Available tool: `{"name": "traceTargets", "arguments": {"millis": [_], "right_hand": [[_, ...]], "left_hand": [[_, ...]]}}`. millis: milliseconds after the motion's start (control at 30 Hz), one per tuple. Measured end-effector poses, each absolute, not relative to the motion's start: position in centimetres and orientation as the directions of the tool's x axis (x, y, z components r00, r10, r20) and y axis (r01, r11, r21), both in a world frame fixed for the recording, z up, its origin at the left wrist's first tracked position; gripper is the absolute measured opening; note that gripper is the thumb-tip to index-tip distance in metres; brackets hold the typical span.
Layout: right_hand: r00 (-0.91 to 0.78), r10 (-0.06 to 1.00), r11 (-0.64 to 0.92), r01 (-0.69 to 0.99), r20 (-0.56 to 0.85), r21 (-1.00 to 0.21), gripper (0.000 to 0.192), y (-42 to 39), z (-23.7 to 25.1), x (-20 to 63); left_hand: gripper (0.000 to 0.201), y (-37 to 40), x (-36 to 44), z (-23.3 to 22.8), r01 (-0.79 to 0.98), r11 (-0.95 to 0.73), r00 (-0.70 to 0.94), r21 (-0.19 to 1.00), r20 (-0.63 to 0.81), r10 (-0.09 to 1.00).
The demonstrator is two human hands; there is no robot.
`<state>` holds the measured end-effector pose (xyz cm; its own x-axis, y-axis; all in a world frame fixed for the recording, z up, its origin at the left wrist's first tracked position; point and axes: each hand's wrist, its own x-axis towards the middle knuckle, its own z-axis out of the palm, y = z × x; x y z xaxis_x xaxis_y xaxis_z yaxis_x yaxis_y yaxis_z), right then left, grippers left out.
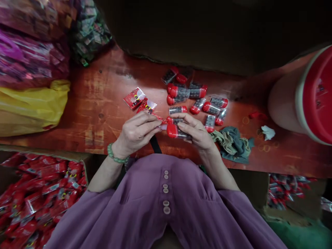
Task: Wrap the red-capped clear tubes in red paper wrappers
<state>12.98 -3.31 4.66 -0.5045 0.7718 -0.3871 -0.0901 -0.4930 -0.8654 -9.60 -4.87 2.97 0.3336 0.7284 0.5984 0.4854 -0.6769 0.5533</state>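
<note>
My left hand (138,131), with a green bead bracelet at the wrist, pinches a small red printed packet (163,121). My right hand (195,131) has its fingers around a small clear tube with a red cap and dark contents (173,131); the capped end points left, close to the packet. A second red-capped tube lies just behind it, under my right fingers. Beyond my left hand, two flat red printed packets (135,98) overlap on the table. Several more red-capped tubes (178,92) are scattered beyond my right hand.
On the red wooden table (103,103) stand a lidded bucket (290,93) at right and filled plastic bags (33,107) at left. A crumpled cloth (234,143) is near the front edge. Boxes of red packets (41,193) and tubes (285,190) sit lower down.
</note>
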Motion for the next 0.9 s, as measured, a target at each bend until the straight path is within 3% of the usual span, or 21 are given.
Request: {"name": "traceTargets", "arguments": {"millis": [300,433,700,767,833,900], "right_hand": [[-0.591,0.631,-0.616,0.012,-0.503,-0.788,0.031,-2.2,3.9,13.0],[-0.565,0.644,-0.601,0.043,-0.515,-0.798,0.029,-2.2,4.0,12.6],[-0.495,0.690,-0.580,0.058,-0.528,-0.812,0.030,-3.4,4.0,11.5],[-0.468,0.706,-0.581,0.047,-0.532,-0.813,0.033,-3.8,3.9,11.2],[-0.421,0.748,-0.557,0.024,-0.514,-0.830,0.034,-4.2,3.9,10.9],[-0.370,0.796,-0.514,0.007,-0.479,-0.858,0.034,-4.5,4.1,10.4]], "left_hand": [[0.021,-6.0,-9.3,2.5,0.480,-0.725,0.437,0.494,0.582,0.686],[0.018,-6.4,-9.1,1.6,0.511,-0.721,0.452,0.468,0.568,0.688],[0.016,-6.1,-9.3,0.7,0.486,-0.623,0.440,0.612,0.445,0.780],[0.024,-6.1,-9.4,0.9,0.488,-0.557,0.387,0.672,0.406,0.828],[0.049,-6.5,-9.5,1.2,0.477,-0.437,0.238,0.763,0.366,0.899],[0.076,-7.2,-9.3,1.4,0.356,-0.276,0.019,0.893,0.288,0.957]]}}
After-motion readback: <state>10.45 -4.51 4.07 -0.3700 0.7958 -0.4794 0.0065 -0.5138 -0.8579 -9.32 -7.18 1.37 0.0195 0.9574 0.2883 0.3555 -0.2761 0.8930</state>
